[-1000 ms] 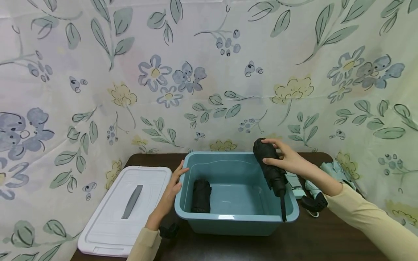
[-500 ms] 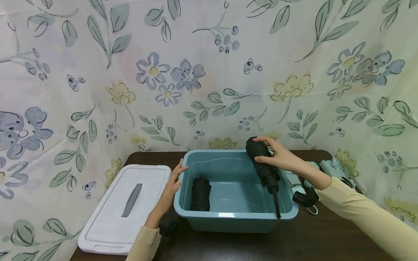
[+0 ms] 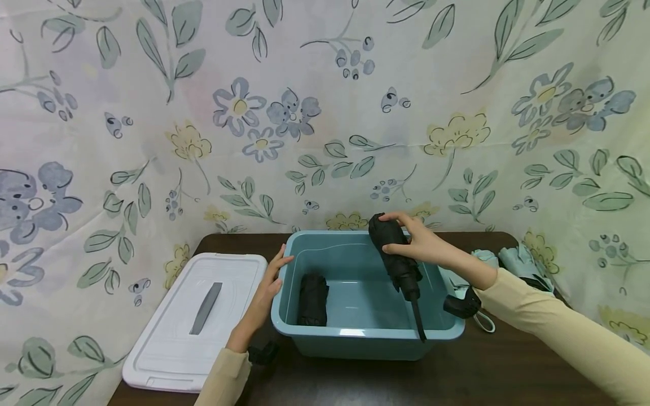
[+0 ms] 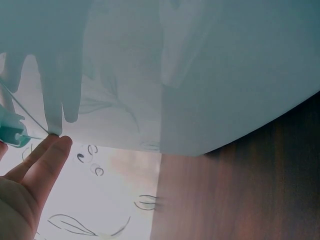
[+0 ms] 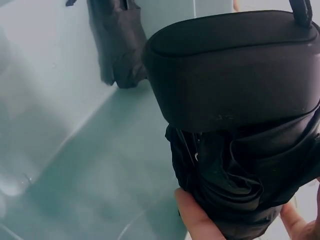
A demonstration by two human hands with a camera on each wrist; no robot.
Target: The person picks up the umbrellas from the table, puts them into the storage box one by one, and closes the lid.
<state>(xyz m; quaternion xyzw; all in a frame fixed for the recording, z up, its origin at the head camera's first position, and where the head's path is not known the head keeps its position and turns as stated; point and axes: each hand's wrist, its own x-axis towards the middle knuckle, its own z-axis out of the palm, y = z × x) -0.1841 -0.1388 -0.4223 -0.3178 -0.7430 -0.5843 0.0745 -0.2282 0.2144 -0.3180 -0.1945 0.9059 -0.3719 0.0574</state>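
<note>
In the head view my right hand point(image 3: 421, 239) grips a black folded umbrella point(image 3: 391, 248) over the right half of a blue-green plastic bin point(image 3: 365, 334). The umbrella slants, its handle end pointing down toward the near rim with a strap point(image 3: 418, 321) hanging from it. Close up in the right wrist view are the black handle point(image 5: 235, 75) and bunched fabric, with thumb and fingers on either side. Inside the bin, at its left, lies a black rolled bundle point(image 3: 312, 301). My left hand point(image 3: 266, 290) rests with extended fingers against the bin's left side and rim.
A white lid point(image 3: 172, 332) with a grey handle point(image 3: 206, 309) lies left of the bin on the dark wooden table point(image 3: 487, 366). Pale green folded fabric items point(image 3: 523, 265) lie to the right, partly behind my right forearm. A floral cloth point(image 3: 325, 113) hangs behind.
My right hand has carried the umbrella leftward, from the bin's right side farther over its inside. My left hand has stayed at the bin's left rim.
</note>
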